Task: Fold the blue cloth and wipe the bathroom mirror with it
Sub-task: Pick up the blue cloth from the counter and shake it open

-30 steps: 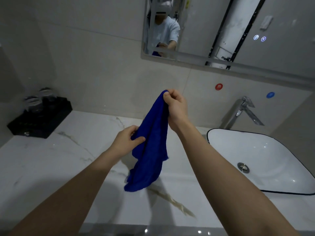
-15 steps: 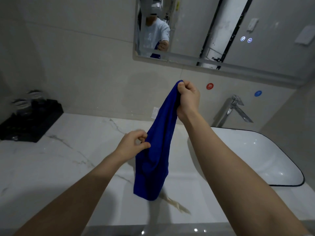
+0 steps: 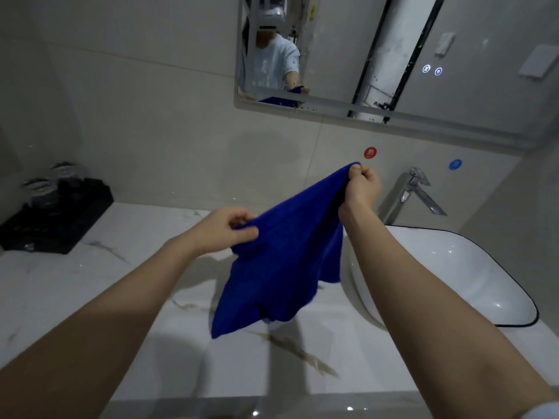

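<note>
The blue cloth (image 3: 278, 267) hangs spread between my two hands above the marble counter (image 3: 90, 297). My right hand (image 3: 361, 189) pinches its upper corner, held high near the wall. My left hand (image 3: 230, 229) grips another part of the top edge, lower and to the left. The cloth's loose lower part droops toward the counter. The bathroom mirror (image 3: 393, 55) is mounted on the wall above, and shows a person's reflection with a bit of the blue cloth.
A white basin with a black rim (image 3: 453, 273) sits at the right, with a chrome tap (image 3: 414, 192) behind it. A black tray (image 3: 57, 219) carrying glass items stands at the far left of the counter. Red and blue round stickers mark the wall.
My hands have drawn apart, so the cloth went from a narrow hanging bunch to a spread sheet. My left hand now grips its edge farther left; the view tilted up toward the mirror.
</note>
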The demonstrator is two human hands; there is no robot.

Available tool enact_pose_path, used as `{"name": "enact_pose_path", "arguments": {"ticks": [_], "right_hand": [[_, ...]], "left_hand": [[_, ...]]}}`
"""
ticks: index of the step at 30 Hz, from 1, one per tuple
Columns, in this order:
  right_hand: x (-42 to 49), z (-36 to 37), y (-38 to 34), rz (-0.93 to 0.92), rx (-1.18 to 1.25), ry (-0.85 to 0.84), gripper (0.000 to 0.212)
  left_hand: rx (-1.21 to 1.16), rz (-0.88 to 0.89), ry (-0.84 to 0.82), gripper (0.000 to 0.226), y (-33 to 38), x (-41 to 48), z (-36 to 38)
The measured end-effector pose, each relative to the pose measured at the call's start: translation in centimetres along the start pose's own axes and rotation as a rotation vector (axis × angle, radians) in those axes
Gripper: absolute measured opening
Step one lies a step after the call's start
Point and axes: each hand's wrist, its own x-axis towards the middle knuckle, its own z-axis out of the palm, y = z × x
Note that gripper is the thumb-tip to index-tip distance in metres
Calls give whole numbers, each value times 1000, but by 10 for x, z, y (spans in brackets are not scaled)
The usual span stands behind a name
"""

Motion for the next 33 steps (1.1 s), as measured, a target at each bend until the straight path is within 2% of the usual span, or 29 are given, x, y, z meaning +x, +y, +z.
{"name": "enact_pose_path", "arguments": {"ticks": [1,3,5,9,13,16,18,21,28,30,33], "right_hand": [[-3,1,1,-18,-27,-39,34],[-9,5,5,-55,-53,-111,35],[-12,6,8,-70,-54,-131,35],[-9,3,9,-63,-71,-109,35],[-2,-4,8,-41,-38,-53,32],[0,-10,11,-65,-126,-84,32],[0,-14,16,-57,-129,-56,32],[6,-22,19,-64,-161,-10,30],[18,-41,34,-81,-264,73,12],[20,-46,38,-89,-315,76,16],[20,-49,41,-115,-429,83,13]], "left_hand": [[102,-58,-102,7,-9,-2,2],[331,-190,-262,12,-33,-10,12],[409,-280,-371,11,-58,-20,22],[336,-336,-416,9,-75,-34,30],[432,-375,-468,11,-81,-42,32],[718,-324,-393,13,-88,-45,30],[887,-271,-249,5,-91,-46,26],[854,-357,-72,28,-95,-46,16],[875,-320,239,20,-80,-39,-7],[926,-310,285,22,-73,-37,-14],[1167,-296,210,18,-66,-30,-22]]}}
